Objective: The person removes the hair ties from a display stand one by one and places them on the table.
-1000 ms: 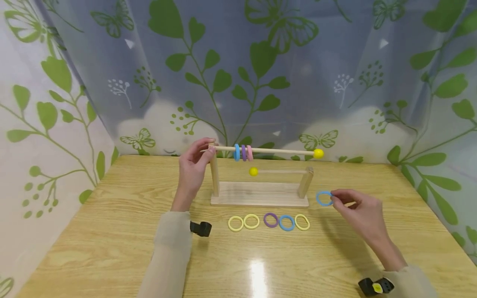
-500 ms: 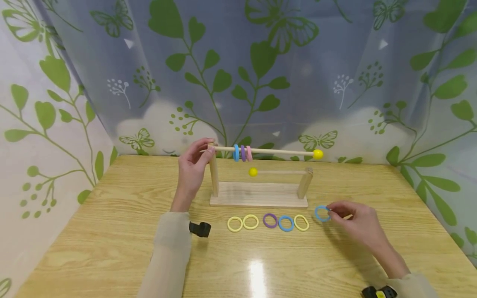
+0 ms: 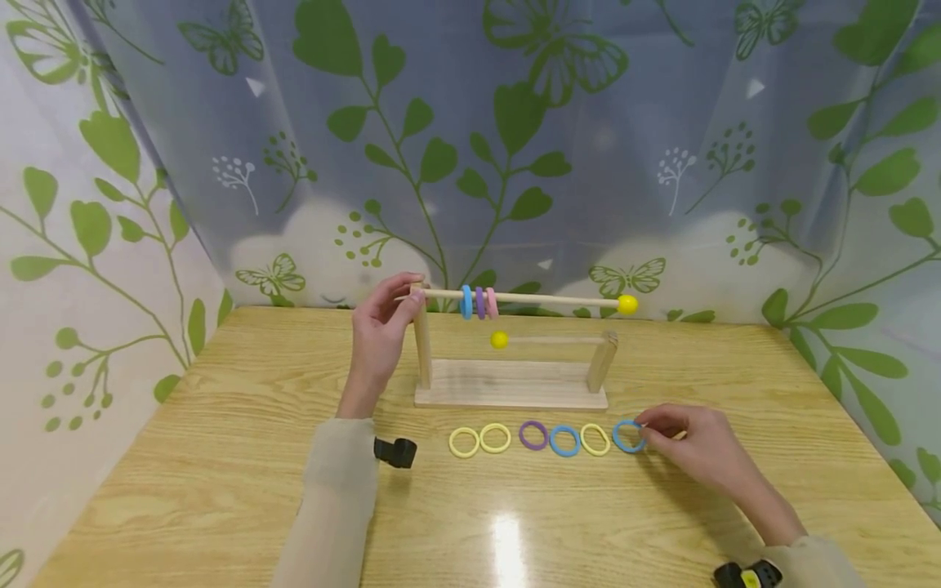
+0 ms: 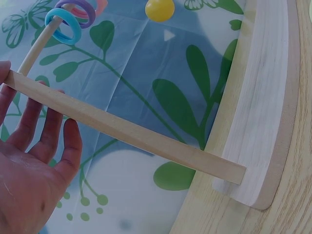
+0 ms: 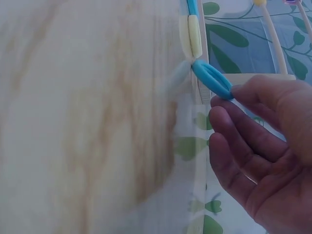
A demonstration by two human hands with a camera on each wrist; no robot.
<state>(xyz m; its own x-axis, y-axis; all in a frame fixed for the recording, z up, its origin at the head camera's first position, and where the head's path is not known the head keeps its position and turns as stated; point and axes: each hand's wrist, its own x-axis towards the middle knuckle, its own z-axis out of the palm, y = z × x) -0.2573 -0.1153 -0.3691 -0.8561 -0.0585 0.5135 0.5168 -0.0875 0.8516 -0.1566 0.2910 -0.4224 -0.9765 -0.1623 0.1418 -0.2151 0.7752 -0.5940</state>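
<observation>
My left hand (image 3: 380, 327) grips the top of the tall left post (image 3: 422, 339) of a wooden rack (image 3: 507, 396), its thumb at the near face. From that post a long rod (image 3: 559, 300) runs right to a yellow ball, carrying a blue, a purple and a pink ring (image 3: 492, 303). A lower rod with a yellow ball (image 3: 499, 339) points left from the short right post. Between thumb and forefinger, my right hand (image 3: 698, 445) pinches a blue ring (image 5: 212, 79). One edge of it is down at the table, tilted in the right wrist view, beside a yellow ring (image 3: 595, 439).
A row of loose rings lies in front of the rack: two yellow ones (image 3: 495, 438) at the left, then a purple ring (image 3: 533, 435) and another blue ring (image 3: 564, 441). Behind the wooden table (image 3: 294, 359) hangs a leaf-patterned curtain (image 3: 470, 163).
My right hand has brought the blue ring down and slightly left, from beside the rack to the right end of the row. The left hand stays on the post.
</observation>
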